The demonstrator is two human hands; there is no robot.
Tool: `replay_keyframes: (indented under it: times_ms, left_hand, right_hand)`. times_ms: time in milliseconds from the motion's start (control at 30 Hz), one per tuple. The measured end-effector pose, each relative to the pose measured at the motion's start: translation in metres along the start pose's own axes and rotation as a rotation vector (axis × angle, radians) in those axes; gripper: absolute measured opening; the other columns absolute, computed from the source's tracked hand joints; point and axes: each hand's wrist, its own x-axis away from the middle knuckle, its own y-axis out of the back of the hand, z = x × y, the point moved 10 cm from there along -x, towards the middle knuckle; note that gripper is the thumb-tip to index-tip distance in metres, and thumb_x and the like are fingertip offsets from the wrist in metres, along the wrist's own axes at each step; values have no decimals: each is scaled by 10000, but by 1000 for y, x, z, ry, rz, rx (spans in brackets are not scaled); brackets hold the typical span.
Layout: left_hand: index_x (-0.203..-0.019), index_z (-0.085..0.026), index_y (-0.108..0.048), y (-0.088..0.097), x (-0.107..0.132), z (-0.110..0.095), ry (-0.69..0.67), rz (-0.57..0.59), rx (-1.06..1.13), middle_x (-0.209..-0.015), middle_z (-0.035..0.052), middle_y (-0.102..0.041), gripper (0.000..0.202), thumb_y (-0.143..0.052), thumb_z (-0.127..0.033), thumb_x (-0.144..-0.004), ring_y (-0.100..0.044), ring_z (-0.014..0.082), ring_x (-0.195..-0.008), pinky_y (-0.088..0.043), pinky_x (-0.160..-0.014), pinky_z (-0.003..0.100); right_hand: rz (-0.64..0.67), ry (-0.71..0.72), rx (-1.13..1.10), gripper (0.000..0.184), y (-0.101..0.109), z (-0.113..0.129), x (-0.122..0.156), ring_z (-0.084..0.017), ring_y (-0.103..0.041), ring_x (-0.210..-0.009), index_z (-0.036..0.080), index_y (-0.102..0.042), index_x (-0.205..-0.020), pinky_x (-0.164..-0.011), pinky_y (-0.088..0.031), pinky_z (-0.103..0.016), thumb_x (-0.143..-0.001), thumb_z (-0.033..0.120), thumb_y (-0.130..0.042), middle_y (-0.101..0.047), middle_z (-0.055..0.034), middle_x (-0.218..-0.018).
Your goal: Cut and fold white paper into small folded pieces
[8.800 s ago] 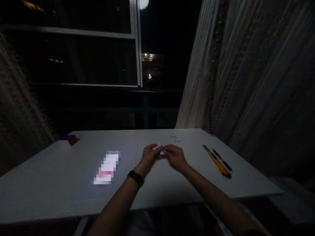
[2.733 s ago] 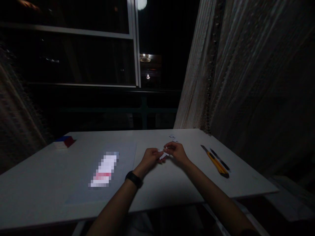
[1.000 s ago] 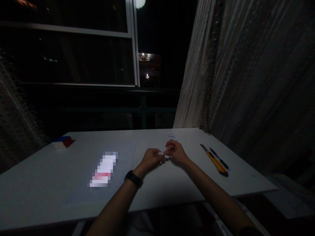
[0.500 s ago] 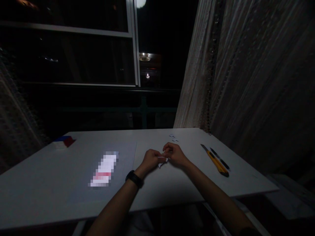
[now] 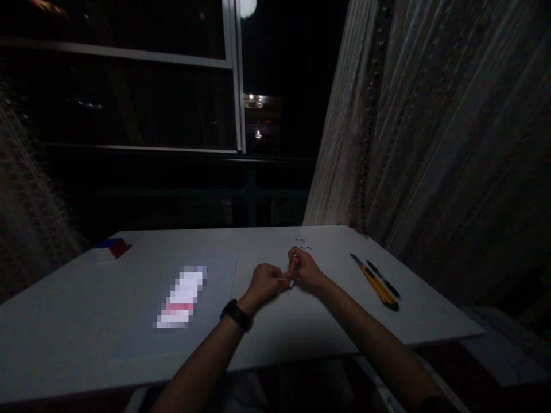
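Over the middle of the white table, my left hand (image 5: 266, 282) and my right hand (image 5: 305, 268) meet at the fingertips. Between them is a small piece of white paper (image 5: 291, 283), pinched by both; most of it is hidden behind the fingers. A dark watch (image 5: 236, 315) sits on my left wrist. Just beyond my right hand lie several tiny white paper scraps (image 5: 303, 243) with dark marks. To the right of that hand rest a yellow utility knife (image 5: 379, 288) and a dark pen (image 5: 384, 280), side by side.
On the left of the table (image 5: 77, 321), a bright phone with a blurred screen (image 5: 181, 298) lies on a pale sheet (image 5: 217, 304). A red, white and blue cube (image 5: 109, 249) stands at the far left corner. Curtains (image 5: 344, 126) and a dark window (image 5: 129, 97) are behind.
The fingers of my right hand have shifted on the paper, with the thumb now raised. Less of the paper shows below the hands. The other things stay where they were.
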Motion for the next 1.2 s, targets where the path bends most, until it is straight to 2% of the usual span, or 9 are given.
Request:
replay_keyframes:
  times_ms: [133, 300, 400, 467, 667, 867, 933, 1067, 1200]
  left_hand:
    - [-509, -118, -634, 4, 0, -4, -10, -33, 100, -447, -8, -517, 243, -661, -354, -562, -440, 103, -476, -277, -466, 219]
    - [-571, -100, -642, 10, -1, 4, 63, -101, 526, -528, 34, -572, 281, -709, -372, -546, -477, 106, -496, -341, -485, 217]
    - [-624, -93, -646, 5, -2, 11, 127, -79, 772, -582, 50, -587, 314, -744, -374, -528, -505, 107, -518, -379, -501, 219]
    - [-632, -92, -643, 3, -2, 14, 152, -61, 828, -581, 43, -577, 326, -760, -374, -516, -499, 97, -512, -381, -497, 212]
    - [-610, -90, -643, 9, -5, 14, 109, -120, 645, -543, 34, -570, 351, -754, -409, -512, -469, 89, -485, -329, -461, 200]
    - [-687, -85, -673, 15, -6, 8, 23, -154, 390, -594, 60, -622, 395, -701, -459, -563, -535, 146, -555, -370, -512, 233]
    - [-730, -100, -682, 21, -5, 4, -10, -199, 292, -651, 72, -650, 388, -685, -459, -583, -571, 175, -622, -400, -561, 252]
    - [-758, -140, -689, 25, -2, -6, -87, -239, 159, -762, 78, -679, 316, -629, -432, -654, -600, 193, -733, -421, -658, 269]
    - [-712, -146, -675, 23, -2, -7, -94, -232, 95, -696, 60, -666, 272, -554, -390, -722, -591, 177, -683, -403, -613, 256]
  right_hand:
    - [-54, 23, -12, 393, 6, 4, 0, -88, -476, -396, 211, -428, -756, -412, -363, -194, -492, 203, -720, -522, 106, -451]
    - [-116, 126, 103, 351, 17, 17, 2, -98, -533, -545, 188, -521, -882, -507, -399, -217, -591, 268, -700, -601, 23, -659]
    - [-89, 127, 105, 382, 15, 15, 2, -80, -501, -532, 176, -563, -895, -499, -389, -216, -555, 258, -716, -601, -3, -755]
    - [-78, 119, 107, 404, 12, 12, 3, -74, -484, -528, 176, -584, -897, -498, -388, -215, -524, 238, -726, -588, 1, -765]
    - [-89, 138, 111, 350, 9, 9, 3, -108, -506, -584, 172, -618, -852, -542, -406, -234, -521, 234, -713, -570, 5, -699]
    - [-152, 103, 122, 244, 17, 5, 3, -109, -480, -508, 173, -643, -721, -498, -389, -234, -497, 239, -715, -555, 20, -567]
    - [-164, 72, 112, 212, 18, 2, 2, -120, -496, -506, 169, -640, -673, -494, -395, -242, -485, 235, -712, -572, 10, -560]
    - [-126, 25, 96, 247, 14, -7, 1, -110, -492, -468, 167, -631, -715, -476, -390, -234, -487, 217, -714, -559, 30, -521]
    - [-125, 28, 131, 273, 14, -11, 1, -92, -481, -460, 170, -594, -723, -451, -361, -206, -487, 202, -729, -543, 52, -522]
